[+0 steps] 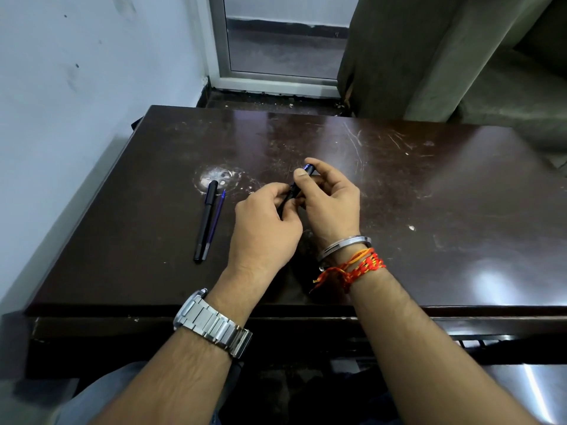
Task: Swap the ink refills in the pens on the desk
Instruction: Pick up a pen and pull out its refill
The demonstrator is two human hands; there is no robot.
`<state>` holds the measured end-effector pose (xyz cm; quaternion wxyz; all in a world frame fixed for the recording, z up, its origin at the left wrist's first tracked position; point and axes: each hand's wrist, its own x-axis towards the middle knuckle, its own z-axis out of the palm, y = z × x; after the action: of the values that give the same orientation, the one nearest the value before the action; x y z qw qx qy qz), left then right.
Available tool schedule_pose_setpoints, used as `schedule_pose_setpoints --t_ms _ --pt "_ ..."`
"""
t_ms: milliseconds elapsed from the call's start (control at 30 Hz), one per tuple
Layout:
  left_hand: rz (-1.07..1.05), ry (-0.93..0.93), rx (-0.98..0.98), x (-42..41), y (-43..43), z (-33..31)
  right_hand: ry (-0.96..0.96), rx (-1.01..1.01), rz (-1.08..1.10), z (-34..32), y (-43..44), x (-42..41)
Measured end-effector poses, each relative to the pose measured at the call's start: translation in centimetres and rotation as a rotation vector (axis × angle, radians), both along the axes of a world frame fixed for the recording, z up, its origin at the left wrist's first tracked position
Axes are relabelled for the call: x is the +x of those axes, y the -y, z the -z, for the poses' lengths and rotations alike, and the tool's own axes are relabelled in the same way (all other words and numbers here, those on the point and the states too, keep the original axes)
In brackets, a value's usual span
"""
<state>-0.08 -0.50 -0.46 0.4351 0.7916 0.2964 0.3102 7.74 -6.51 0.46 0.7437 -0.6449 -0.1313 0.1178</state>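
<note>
Held pen: a dark pen (308, 170) with a blue glint at its far end is sitting slantwise between both hands, over the middle of the desk (429, 179); its far end is pointing away and to the right.
Left grip: the left grip (267, 228) is curling round the pen's near half, its fingers folding over the barrel and hiding most of it.
Right grip: the right grip (331, 204) is clamping on the pen's far end, the thumb pressing on the near side and the forefinger arching over the tip, while the other fingers are curling underneath.
Contact: the two hands are touching each other around the barrel; the fingers are hiding whether the barrel is in one piece.
Black pen: a black pen (205, 222) is lying flat on the left part of the desk, well apart from the hands, its far end resting on a white scuff (225, 176).
Refill: a thin blue refill (214, 223) is lying just beside the black pen on its right, almost parallel, the near ends closing together.
Wrists: a steel watch (211, 323) is sitting on the left wrist; a metal bangle (343, 243) and red threads (356, 269) are sitting on the right.
Desk surface: dark gloss, scratched, catching light at the right.
Surroundings: a pale wall (76, 72) is standing at the left, a window (282, 41) behind the desk, and a curtain (429, 56) is hanging at the right.
</note>
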Motion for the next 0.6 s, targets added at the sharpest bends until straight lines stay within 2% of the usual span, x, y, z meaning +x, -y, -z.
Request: schedule_pose_setpoints --t_ms 100,200,267,433,600 --pt "-0.042 0.002 0.039 0.0 -0.4 -0.7 0.028 0.017 -0.078 -0.3 -0.2 -0.2" --pt "-0.182 -0.028 0.115 -0.3 -1.7 -1.6 0.079 -0.044 -0.097 0.0 -0.3 -0.7" --pt "-0.291 -0.147 0.124 -0.9 -3.0 -1.9 0.103 -0.118 -0.019 0.3 -0.2 -0.8" --pt "-0.455 -0.606 0.090 -2.7 -6.3 -2.1 0.080 -0.204 0.077 0.5 0.5 0.0" --pt "-0.438 -0.747 -0.045 -3.2 -6.9 -2.1 0.112 -0.269 0.074 0.6 0.5 0.2"
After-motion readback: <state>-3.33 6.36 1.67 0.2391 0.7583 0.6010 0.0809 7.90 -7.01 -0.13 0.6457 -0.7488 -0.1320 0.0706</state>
